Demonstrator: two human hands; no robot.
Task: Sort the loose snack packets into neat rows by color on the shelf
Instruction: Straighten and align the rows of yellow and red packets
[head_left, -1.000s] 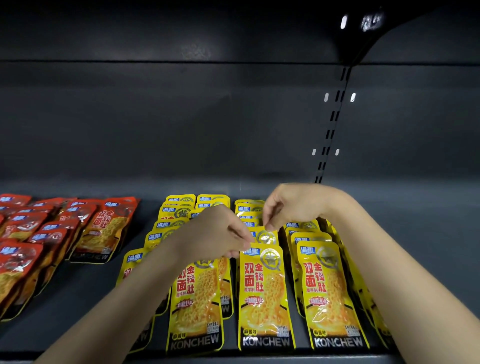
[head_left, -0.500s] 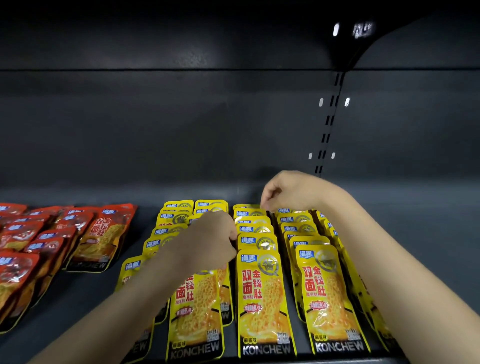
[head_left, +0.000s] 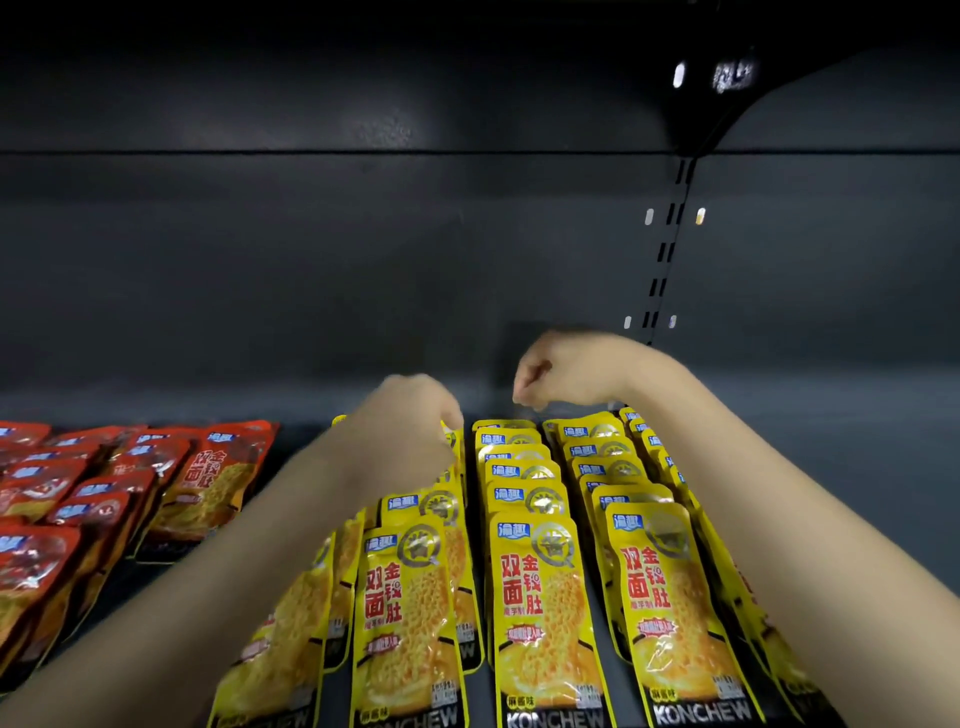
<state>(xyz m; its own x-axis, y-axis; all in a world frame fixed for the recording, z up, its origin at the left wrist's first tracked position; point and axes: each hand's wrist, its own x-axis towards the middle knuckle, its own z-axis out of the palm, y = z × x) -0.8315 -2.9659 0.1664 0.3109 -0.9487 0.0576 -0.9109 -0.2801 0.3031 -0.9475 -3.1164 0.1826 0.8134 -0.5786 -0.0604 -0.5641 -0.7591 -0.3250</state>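
Dark metal shelving fills the view, with a grey back panel (head_left: 363, 270) and a slotted upright (head_left: 667, 249) at the right. On the shelf floor (head_left: 831, 441) the yellow snack packets (head_left: 524, 519) lie in overlapping rows that run from the front edge to the back. The red snack packets (head_left: 130, 493) lie in their own rows well to the left of both hands, with a strip of bare shelf between the two colours.

The left hand (head_left: 410, 431) is blurred and sits over the far end of the left-centre yellow rows. Its fingers are curled down onto the packet tops; it seems to pinch one there, but the blur leaves that uncertain. The left forearm crosses over the leftmost yellow rows.

The right hand (head_left: 558, 371) is at the very back of the shelf, just behind the last packets of the two middle-right rows. Its fingers are curled into a loose fist with the fingertips (head_left: 519, 397) pointing down. Whether anything is held between them cannot be told. Directly below this hand the packet tops stand in tidy, evenly stepped lines.
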